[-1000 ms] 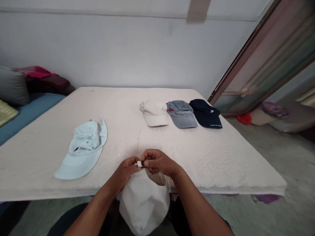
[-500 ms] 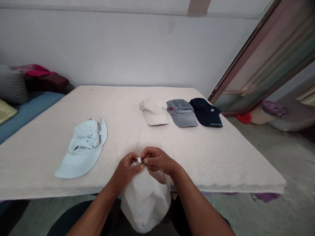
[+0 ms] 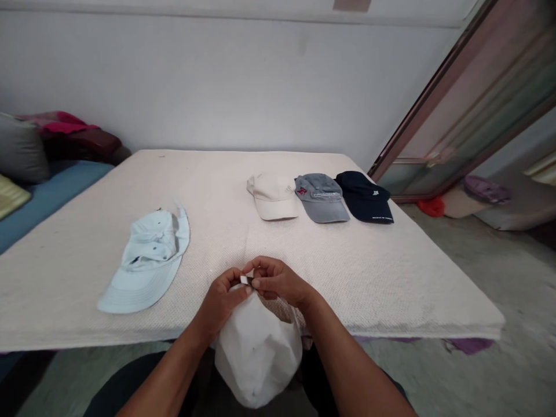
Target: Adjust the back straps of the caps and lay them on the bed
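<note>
A white cap hangs over the near edge of the table, its crown towards me. Both of my hands pinch its back strap, where a small white tab shows between the fingertips. My left hand is closed on the strap from the left. My right hand is closed on it from the right, thumb and forefinger pressed together.
The table is covered with a cream cloth. A light blue cap lies at the left. A cream cap, a grey cap and a navy cap stand in a row at the back right. A blue mattress with cushions is at the far left.
Both hands have lifted the cap's strap slightly up and away from me. The caps on the table have not moved.
</note>
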A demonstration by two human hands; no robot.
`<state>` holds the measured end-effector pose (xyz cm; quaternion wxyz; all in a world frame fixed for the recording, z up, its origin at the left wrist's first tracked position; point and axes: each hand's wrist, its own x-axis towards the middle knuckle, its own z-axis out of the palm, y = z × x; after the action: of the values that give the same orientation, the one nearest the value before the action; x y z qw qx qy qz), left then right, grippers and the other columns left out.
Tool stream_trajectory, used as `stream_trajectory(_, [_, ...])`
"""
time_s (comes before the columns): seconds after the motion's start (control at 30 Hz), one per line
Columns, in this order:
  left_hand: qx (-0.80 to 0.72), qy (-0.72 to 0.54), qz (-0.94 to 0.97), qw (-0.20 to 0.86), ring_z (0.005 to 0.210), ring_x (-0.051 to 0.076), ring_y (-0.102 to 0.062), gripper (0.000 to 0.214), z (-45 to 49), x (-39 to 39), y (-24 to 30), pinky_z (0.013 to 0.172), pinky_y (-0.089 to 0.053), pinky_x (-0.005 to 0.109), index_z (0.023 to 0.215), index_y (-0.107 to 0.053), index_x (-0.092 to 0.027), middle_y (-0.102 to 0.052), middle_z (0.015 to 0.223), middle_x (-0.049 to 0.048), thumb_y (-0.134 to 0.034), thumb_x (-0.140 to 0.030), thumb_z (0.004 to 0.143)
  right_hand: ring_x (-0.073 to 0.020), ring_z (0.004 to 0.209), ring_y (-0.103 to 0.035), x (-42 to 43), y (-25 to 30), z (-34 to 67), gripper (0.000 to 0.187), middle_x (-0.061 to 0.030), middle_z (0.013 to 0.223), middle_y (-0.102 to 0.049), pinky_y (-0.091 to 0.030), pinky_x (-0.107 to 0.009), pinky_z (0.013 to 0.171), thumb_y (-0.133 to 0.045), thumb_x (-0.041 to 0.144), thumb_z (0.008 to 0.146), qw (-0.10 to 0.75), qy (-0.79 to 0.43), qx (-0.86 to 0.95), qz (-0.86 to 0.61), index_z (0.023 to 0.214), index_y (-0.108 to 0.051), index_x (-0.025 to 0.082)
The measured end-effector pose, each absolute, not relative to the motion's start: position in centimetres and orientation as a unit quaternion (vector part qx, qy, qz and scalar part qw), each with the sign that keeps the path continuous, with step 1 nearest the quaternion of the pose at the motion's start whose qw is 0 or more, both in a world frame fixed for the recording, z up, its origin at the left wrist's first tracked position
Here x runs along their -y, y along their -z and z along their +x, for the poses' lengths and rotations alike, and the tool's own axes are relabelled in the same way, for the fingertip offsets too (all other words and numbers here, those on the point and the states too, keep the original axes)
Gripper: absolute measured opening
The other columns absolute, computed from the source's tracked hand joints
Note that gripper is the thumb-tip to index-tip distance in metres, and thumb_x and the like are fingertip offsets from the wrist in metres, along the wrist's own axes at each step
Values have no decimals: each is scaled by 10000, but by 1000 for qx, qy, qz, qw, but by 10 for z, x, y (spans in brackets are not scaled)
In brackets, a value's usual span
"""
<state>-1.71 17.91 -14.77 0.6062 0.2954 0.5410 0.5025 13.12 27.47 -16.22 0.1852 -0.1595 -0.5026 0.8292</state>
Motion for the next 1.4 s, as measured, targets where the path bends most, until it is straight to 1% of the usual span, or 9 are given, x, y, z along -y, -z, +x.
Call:
stream_trajectory(0.2, [-543,-517,288,596,565,108,-522,179,-14,-180,146,544,-387,218,758,-571,-170,-607,646,-29,-691,-301,732,-39,442,-350,-273,166,129,264,85,576,-452,-255,-185,422,-711,252,741,192,-823,508,-166,982,-625,184])
stream_trajectory(0.43, [-541,-573,257,559,502,84,-480,144,-25,-180,143,484,-361,188,759,-562,-176,-576,590,-51,-660,-281,747,-59,479,-404,-277,167,136,205,45,597,-517,-277,-185,434,-632,265,805,198,-805,517,-214,983,-608,166])
stream_trajectory(0.57, [-537,-594,249,545,489,78,-485,166,-30,-179,143,466,-365,184,802,-570,-184,-589,616,-51,-684,-280,729,-38,432,-348,-279,166,139,149,70,553,-459,-238,-178,412,-666,252,780,201,-815,495,-225,873,-595,160])
stream_trajectory(0.7, [-517,-591,251,566,497,81,-521,233,-28,-178,143,482,-392,187,836,-560,-195,-602,643,-53,-733,-254,692,-24,412,-297,-279,163,138,180,87,552,-417,-175,-174,389,-707,251,749,208,-828,476,-212,811,-564,161])
stream_trajectory(0.83, [-503,-589,251,580,511,76,-538,246,-28,-177,144,497,-403,182,853,-560,-200,-606,667,-57,-742,-240,693,-20,401,-257,-280,160,137,205,101,528,-383,-152,-178,384,-727,252,727,213,-833,465,-213,771,-549,161])
stream_trajectory(1.03, [-489,-574,264,602,533,82,-541,222,-25,-177,147,521,-402,188,809,-557,-200,-598,646,-59,-746,-225,695,-23,419,-256,-278,161,135,193,89,556,-404,-147,-180,386,-720,251,745,206,-839,467,-187,859,-596,155])
stream_trajectory(1.2, [-494,-551,306,599,572,79,-519,224,-21,-179,148,542,-384,186,812,-580,-185,-587,657,-49,-759,-236,688,-19,416,-258,-276,161,135,229,89,564,-419,-168,-177,393,-723,251,741,202,-849,458,-168,919,-611,160])
stream_trajectory(1.3, [-502,-547,318,589,581,75,-505,232,-21,-179,148,549,-381,186,832,-595,-179,-576,669,-49,-763,-235,682,-21,415,-287,-276,162,136,238,83,571,-442,-174,-177,393,-728,248,737,206,-852,455,-160,924,-611,158])
stream_trajectory(1.4, [-497,-541,317,600,614,97,-542,252,-23,-178,149,574,-401,208,884,-595,-190,-608,711,-28,-753,-242,694,-23,419,-306,-277,163,137,231,76,578,-457,-171,-177,392,-723,241,740,210,-852,454,-156,923,-612,155])
